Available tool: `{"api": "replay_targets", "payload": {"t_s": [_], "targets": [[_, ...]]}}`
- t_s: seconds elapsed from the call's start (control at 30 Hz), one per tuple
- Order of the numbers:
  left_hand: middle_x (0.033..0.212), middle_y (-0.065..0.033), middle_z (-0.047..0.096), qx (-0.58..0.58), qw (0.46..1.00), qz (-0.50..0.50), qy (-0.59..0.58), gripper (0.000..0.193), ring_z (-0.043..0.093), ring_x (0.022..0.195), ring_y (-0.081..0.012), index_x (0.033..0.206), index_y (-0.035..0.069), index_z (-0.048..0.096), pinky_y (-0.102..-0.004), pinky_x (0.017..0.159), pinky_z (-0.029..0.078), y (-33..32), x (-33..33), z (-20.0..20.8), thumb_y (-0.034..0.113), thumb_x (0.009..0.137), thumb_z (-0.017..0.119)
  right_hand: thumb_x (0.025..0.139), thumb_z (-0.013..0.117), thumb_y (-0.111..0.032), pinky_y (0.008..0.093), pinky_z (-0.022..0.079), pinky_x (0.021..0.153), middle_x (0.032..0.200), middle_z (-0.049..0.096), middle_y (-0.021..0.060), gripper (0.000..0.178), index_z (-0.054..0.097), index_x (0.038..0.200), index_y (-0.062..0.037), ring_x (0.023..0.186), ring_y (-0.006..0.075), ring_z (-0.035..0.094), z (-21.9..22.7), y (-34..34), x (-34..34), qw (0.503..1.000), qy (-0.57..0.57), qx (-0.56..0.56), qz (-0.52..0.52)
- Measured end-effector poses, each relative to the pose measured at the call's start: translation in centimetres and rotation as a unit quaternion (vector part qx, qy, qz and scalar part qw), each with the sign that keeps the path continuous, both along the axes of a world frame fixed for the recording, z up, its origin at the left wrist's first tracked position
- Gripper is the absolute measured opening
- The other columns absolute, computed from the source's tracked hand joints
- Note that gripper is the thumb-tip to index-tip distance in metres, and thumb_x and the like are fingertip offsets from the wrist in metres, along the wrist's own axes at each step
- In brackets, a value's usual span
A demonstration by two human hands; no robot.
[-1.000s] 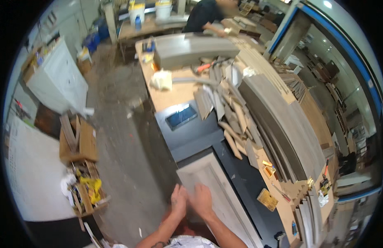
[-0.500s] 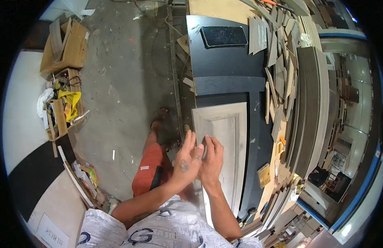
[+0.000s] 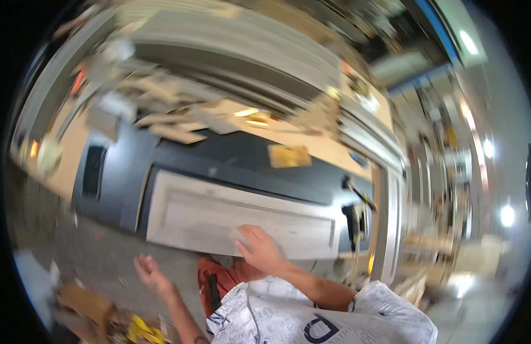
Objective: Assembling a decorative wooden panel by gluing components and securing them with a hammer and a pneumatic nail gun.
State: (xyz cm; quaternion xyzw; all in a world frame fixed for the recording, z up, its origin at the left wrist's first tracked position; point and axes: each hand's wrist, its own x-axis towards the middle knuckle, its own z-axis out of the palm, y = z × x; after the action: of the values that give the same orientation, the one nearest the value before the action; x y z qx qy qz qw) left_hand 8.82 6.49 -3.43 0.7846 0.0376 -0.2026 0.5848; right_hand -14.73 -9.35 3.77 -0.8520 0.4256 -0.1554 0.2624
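At the near long edge of that left-to-right pale door panel (image 3: 237,211), the right hand (image 3: 261,250) is closer, fingers loosely spread; the left hand (image 3: 152,273) is too blurry to tell.

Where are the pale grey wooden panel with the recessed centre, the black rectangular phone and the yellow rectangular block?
Pale grey wooden panel (image 3: 222,218): head view, on its recessed centre.
Black rectangular phone (image 3: 93,172): head view, middle of its dark face.
Yellow rectangular block (image 3: 289,156): head view, middle of its upper face.
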Motion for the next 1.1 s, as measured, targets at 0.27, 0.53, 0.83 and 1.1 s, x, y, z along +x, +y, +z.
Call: {"api": "replay_targets", "payload": {"t_s": [0.27, 0.53, 0.83, 1.1], "targets": [[0.132, -0.0174, 0.053, 0.007, 0.934, -0.265, -0.241, 0.039, 0.053, 0.119, -0.0247, 0.133, -0.004, 0.049, -0.034, 0.1, 0.043, -6.5, 2.8, 5.5, 0.016, 0.1, 0.053, 0.092, 0.066, -0.029, 0.0362, 0.055, 0.079, 0.107, 0.067, 0.0163, 0.035, 0.065, 0.102, 0.005, 0.097, 0.0284, 0.067, -1.3, 9.0, -14.4, 0.683, -0.256, 0.46, -0.507], [0.109, -0.0205, 0.067, -0.033, 0.714, -0.575, -0.398, 0.028, 0.063, 0.105, -0.0359, 0.116, -0.001, 0.062, -0.0399, 0.094, 0.047, -19.6, -7.1, 7.5, 0.016, 0.093, 0.06, 0.097, 0.057, -0.02, 0.0486, 0.044, 0.103, 0.13, 0.055, 0.0108, 0.029, 0.051, 0.122, -0.0052, 0.123, 0.0313, 0.053, -10.3, 13.1, -11.4, 0.666, -0.544, 0.452, -0.238], [0.1, -0.0203, 0.069, 0.056, 0.762, -0.578, -0.286, 0.027, 0.069, 0.091, -0.0293, 0.112, -0.001, 0.066, -0.0361, 0.081, 0.052, -19.4, 1.3, 5.3, 0.017, 0.092, 0.062, 0.091, 0.065, -0.011, 0.0462, 0.045, 0.1, 0.112, 0.058, 0.0043, 0.02, 0.054, 0.107, -0.0105, 0.119, 0.0285, 0.054, -8.7, 12.0, -1.5, 0.392, -0.662, 0.485, -0.416], [0.108, -0.0192, 0.066, -0.008, 0.62, -0.66, -0.424, 0.028, 0.065, 0.095, -0.0381, 0.117, 0.003, 0.062, -0.0397, 0.084, 0.051, -21.4, 7.7, 3.8, 0.016, 0.092, 0.061, 0.093, 0.063, -0.031, 0.0433, 0.042, 0.1, 0.111, 0.06, 0.0063, 0.036, 0.057, 0.116, -0.0048, 0.11, 0.0225, 0.056, -9.3, 12.6, 2.9, 0.425, -0.699, 0.28, -0.502]]}}
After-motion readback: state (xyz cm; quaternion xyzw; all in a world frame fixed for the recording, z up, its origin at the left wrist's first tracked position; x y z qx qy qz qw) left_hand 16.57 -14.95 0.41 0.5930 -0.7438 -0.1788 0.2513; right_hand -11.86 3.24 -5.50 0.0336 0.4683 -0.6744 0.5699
